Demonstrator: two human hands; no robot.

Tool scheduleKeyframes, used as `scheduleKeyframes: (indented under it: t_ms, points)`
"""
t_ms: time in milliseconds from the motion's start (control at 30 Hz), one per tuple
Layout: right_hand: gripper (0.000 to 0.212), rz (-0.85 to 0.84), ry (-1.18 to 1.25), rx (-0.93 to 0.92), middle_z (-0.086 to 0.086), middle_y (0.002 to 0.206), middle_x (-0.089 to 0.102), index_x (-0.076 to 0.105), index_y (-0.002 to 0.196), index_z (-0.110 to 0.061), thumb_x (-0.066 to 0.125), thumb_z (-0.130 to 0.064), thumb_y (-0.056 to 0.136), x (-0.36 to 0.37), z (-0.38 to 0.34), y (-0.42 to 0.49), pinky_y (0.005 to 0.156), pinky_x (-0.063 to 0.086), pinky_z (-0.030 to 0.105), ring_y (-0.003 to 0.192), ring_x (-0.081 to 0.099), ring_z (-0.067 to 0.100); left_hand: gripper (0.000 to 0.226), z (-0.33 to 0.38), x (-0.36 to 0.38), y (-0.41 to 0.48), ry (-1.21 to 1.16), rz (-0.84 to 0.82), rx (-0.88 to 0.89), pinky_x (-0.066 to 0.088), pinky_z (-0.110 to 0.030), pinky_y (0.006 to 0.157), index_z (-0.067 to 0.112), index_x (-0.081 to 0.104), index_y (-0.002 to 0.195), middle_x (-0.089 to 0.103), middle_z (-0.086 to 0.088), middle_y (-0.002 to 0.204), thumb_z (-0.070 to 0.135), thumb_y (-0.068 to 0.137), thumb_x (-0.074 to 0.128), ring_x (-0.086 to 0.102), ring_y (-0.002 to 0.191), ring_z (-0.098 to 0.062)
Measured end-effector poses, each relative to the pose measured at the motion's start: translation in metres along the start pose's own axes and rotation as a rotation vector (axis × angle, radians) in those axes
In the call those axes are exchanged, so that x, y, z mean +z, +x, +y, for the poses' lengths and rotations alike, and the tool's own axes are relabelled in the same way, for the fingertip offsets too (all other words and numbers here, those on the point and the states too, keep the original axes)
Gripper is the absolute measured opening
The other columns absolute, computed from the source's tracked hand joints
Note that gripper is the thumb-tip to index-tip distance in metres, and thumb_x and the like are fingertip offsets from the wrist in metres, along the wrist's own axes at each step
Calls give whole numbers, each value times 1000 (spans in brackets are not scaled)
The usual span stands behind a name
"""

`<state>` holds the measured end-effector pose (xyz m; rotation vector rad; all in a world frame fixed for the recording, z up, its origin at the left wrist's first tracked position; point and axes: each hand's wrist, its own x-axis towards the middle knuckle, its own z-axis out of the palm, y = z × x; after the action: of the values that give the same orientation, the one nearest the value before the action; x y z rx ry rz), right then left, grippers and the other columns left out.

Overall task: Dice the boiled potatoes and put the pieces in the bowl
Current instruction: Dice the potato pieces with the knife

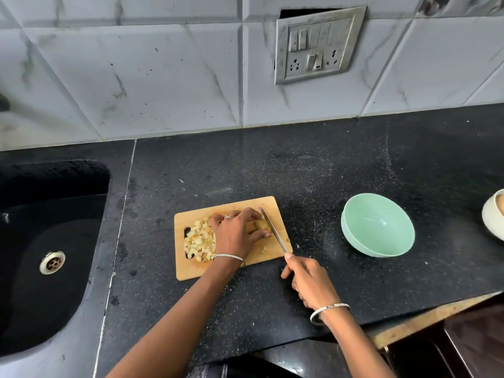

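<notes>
On the rectangular wooden board [191, 268], the left hand [237, 230] pinches the pale potato chunk [260, 226], diced potato cubes [200, 240] at its 9 o'clock, the right hand [308, 282] grips the steel knife [274, 230], and the round mint-green bowl [381, 227] sits at the board's 3 o'clock.

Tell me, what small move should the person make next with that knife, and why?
Probably press the knife down through the potato chunk that the left hand steadies: the right hand holds the blade at its edge, and the mint bowl has no pieces yet.
</notes>
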<state>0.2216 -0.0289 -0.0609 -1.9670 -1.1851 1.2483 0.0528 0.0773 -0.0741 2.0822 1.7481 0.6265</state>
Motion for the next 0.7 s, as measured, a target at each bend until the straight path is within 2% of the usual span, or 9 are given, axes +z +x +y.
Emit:
scheduleKeyframes:
  t_ms: [233, 467, 600, 700]
  points:
    - [52, -3, -13, 7, -6, 41, 45, 63, 64, -16, 44, -50, 98, 1, -1, 2, 47, 27, 24, 34, 38, 2, 44, -5, -3, -3, -65, 28, -6, 20, -42, 96, 38, 62, 98, 67, 21, 96, 67, 65, 70, 55, 110, -5]
    - [52, -8, -15, -26, -6, 41, 45, 64, 65, -14, 43, -48, 99, 3, -7, 0, 47, 27, 21, 35, 38, 2, 45, -2, -2, 0, -40, -2, -23, 19, -41, 94, 38, 61, 99, 67, 22, 96, 67, 66, 70, 54, 109, -4]
    - [56, -25, -38, 1, -3, 42, 46, 64, 67, -11, 39, -49, 100, 5, -8, -1, 36, 25, 14, 32, 38, 5, 43, -3, -1, -1, -63, 10, -32, 19, -39, 93, 37, 60, 97, 68, 20, 91, 64, 66, 72, 58, 102, -6]
    - [57, 4, -73, 1, -3, 41, 49, 64, 62, -14, 39, -48, 100, 5, -8, 2, 42, 30, 21, 34, 41, 5, 43, -3, -3, -1, -58, 5, -31, 19, -38, 93, 36, 61, 96, 67, 21, 91, 64, 66, 72, 59, 100, -6]
